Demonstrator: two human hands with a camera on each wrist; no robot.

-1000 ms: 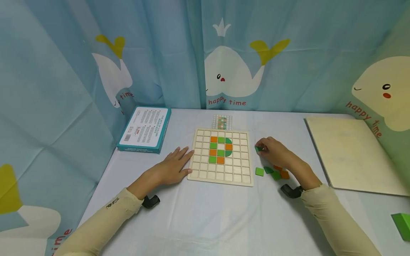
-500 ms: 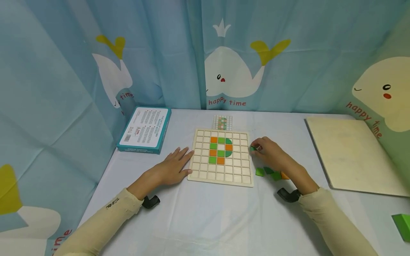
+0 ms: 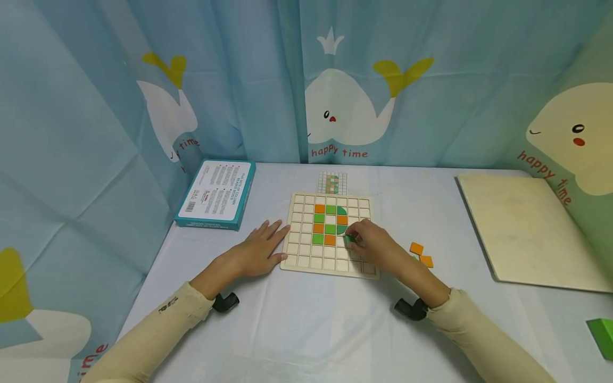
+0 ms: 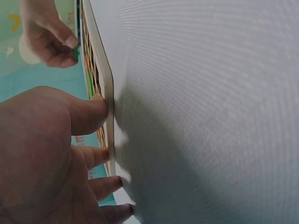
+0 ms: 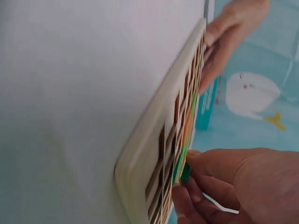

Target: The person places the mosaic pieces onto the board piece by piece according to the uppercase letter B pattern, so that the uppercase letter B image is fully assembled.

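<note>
A pale wooden grid board (image 3: pixel 304 261) lies mid-table, with orange, light green and rounded dark green tiles set in several cells. My right hand (image 3: pixel 375 246) pinches a small dark green tile (image 5: pixel 186 172) between thumb and fingers, low over the board just below the lower rounded tile (image 3: pixel 341 230). Most of the pinched tile is covered by the fingers. On the board's left side, my left hand (image 3: pixel 261 251) lies with fingers spread, thumb and fingertips at the edge. A small printed card (image 3: pixel 332 182) showing a coloured grid pattern sits at the board's far edge.
Loose orange tiles (image 3: pixel 416 248) lie right of the board, with other loose tiles mostly hidden by the right forearm. A teal-edged box (image 3: pixel 215 192) stands back left. A large wooden panel (image 3: pixel 531 229) lies on the right, a green block (image 3: pixel 601 336) at the right edge. Curtains surround the table.
My right hand has moved left with the dark green tile, from beside the board to over its cells. The left hand has stayed in place.
</note>
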